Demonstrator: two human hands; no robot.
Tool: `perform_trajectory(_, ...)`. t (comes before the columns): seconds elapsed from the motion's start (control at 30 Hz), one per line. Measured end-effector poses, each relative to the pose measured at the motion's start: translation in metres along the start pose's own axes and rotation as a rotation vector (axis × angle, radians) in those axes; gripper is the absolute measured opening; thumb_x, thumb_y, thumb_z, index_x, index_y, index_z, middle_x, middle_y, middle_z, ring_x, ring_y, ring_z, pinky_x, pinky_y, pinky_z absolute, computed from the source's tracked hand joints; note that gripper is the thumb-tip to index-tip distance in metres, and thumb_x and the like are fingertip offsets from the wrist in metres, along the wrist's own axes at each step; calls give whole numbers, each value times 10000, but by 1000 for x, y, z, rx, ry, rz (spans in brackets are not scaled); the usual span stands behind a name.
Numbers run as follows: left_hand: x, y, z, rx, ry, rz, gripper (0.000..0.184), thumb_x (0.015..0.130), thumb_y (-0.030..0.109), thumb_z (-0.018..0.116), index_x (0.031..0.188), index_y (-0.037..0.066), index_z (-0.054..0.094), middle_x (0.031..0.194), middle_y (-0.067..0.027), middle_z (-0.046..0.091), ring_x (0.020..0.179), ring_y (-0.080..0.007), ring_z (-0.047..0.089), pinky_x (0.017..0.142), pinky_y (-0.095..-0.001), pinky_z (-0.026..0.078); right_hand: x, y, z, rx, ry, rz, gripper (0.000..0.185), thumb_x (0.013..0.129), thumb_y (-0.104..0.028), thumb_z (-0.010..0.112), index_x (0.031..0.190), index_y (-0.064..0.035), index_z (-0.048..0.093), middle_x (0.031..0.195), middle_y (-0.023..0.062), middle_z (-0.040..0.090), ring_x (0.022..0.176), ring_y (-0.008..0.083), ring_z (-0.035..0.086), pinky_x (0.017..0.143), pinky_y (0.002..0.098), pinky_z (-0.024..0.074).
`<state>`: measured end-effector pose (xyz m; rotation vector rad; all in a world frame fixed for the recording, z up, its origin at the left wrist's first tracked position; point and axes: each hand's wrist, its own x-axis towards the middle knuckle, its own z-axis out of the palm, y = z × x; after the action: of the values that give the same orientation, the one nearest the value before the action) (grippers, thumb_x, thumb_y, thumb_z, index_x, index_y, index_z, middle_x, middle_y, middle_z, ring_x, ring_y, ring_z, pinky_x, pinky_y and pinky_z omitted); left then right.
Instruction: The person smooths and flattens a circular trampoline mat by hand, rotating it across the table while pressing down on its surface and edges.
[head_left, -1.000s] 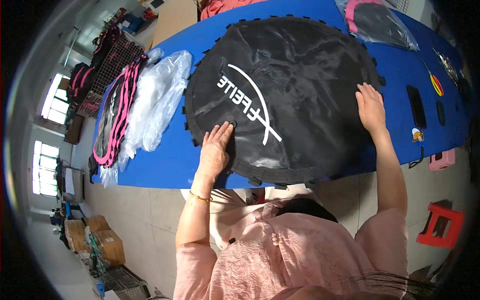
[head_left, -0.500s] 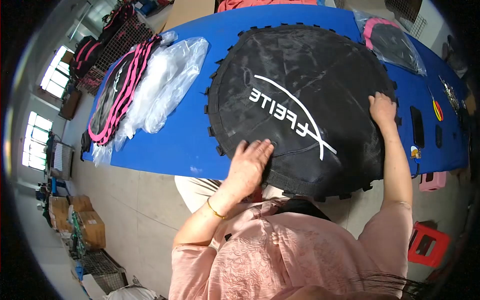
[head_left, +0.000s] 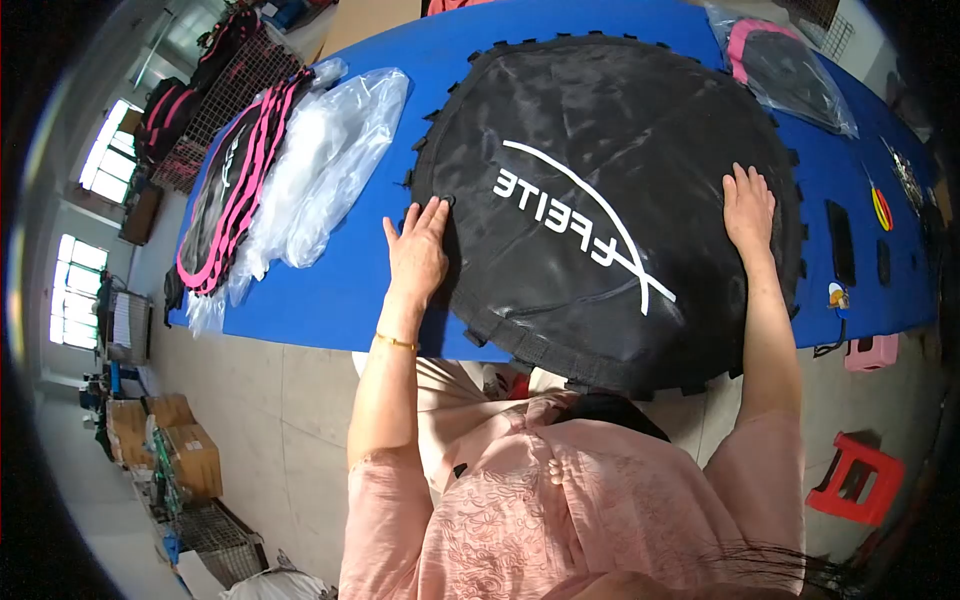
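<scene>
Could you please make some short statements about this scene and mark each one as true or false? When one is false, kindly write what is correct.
1. The right hand lies on the round black mat. True.
2. The left hand is at the middle of the mat. False: it is at the mat's edge.
3. The bracelet is worn on the right side. False: it is on the left wrist.
4. Clear plastic lies on the blue table. True.
5. The red stool stands on the table. False: it is on the floor.
</scene>
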<state>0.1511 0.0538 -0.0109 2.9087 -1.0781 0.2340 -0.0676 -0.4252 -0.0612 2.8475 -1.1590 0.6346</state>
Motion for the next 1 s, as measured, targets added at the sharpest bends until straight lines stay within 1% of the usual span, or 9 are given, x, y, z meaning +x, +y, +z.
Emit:
perform_trajectory(0.1, 9, -4, 5, -3, 34, -10, 703, 852, -30, 537, 1536, 127, 496, 1601, -51, 482, 1502, -331, 403, 1219, -683, 212, 0, 2, 2, 19, 7, -5, 551, 1105, -461, 384, 1508, -116, 531, 1581, 218, 458, 1486, 399, 386, 1220, 534, 269)
perform_trajectory(0.2, 1, -1, 5, -120, 26, 74, 717, 818, -44, 544, 1516, 118, 522, 1593, -58, 491, 1488, -340, 422, 1220, -679, 214, -1, 3, 5, 18, 18, -11, 552, 1107, -463, 378, 1504, -115, 536, 1579, 220, 460, 1484, 401, 387, 1217, 534, 271)
perform_trajectory(0.37, -60, 37, -23, -126, -60, 260, 808, 740, -81, 591, 1517, 130, 522, 1577, -68, 510, 1476, -336, 437, 1233, -673, 197, -3, 3, 4, 25, 15, -13, 556, 1110, -466, 362, 1498, -111, 542, 1575, 228, 462, 1482, 404, 388, 1217, 537, 268)
perform_trajectory(0.43, -87, 53, -34, -149, -74, 322, 774, 766, -57, 598, 1518, 114, 522, 1564, -73, 521, 1477, -325, 436, 1242, -672, 171, -2, 1, 2, 12, 13, -16, 560, 1112, -466, 354, 1498, -107, 542, 1571, 234, 464, 1482, 406, 388, 1217, 541, 264)
perform_trajectory(0.57, -114, 77, -54, -172, -143, 353, 685, 825, -21, 570, 1503, 67, 540, 1554, -96, 530, 1465, -340, 450, 1242, -684, 137, 0, 1, 2, -8, 12, -28, 567, 1113, -472, 343, 1495, -103, 544, 1565, 235, 470, 1478, 402, 394, 1213, 540, 270)
perform_trajectory(0.67, -112, 84, -53, -173, -90, 353, 622, 868, 30, 567, 1490, 50, 552, 1540, -98, 545, 1446, -342, 471, 1240, -687, 129, 0, -1, 1, -19, 11, -22, 568, 1114, -469, 343, 1494, -99, 544, 1565, 234, 471, 1477, 399, 396, 1212, 531, 274)
perform_trajectory(0.77, -106, 94, -40, -189, -13, 419, 598, 877, 35, 565, 1474, 51, 569, 1525, -94, 561, 1439, -337, 478, 1242, -686, 123, 1, 4, 4, -19, 20, -25, 566, 1114, -464, 344, 1493, -96, 545, 1560, 234, 477, 1474, 399, 400, 1212, 523, 277)
perform_trajectory(0.9, -103, 102, -45, -254, -26, 424, 580, 879, 30, 561, 1457, 62, 589, 1511, -88, 576, 1441, -325, 479, 1250, -677, 102, -2, 6, 2, -14, 36, -27, 561, 1115, -458, 344, 1488, -95, 550, 1553, 235, 485, 1468, 399, 408, 1212, 519, 278)
perform_trajectory(1.0, -107, 82, -44, -206, -69, 394, 616, 844, 3, 579, 1454, 88, 600, 1505, -60, 589, 1465, -309, 462, 1261, -665, 73, -3, 7, 1, -12, 37, -39, 562, 1114, -460, 343, 1484, -94, 555, 1548, 235, 491, 1464, 397, 412, 1211, 519, 278)
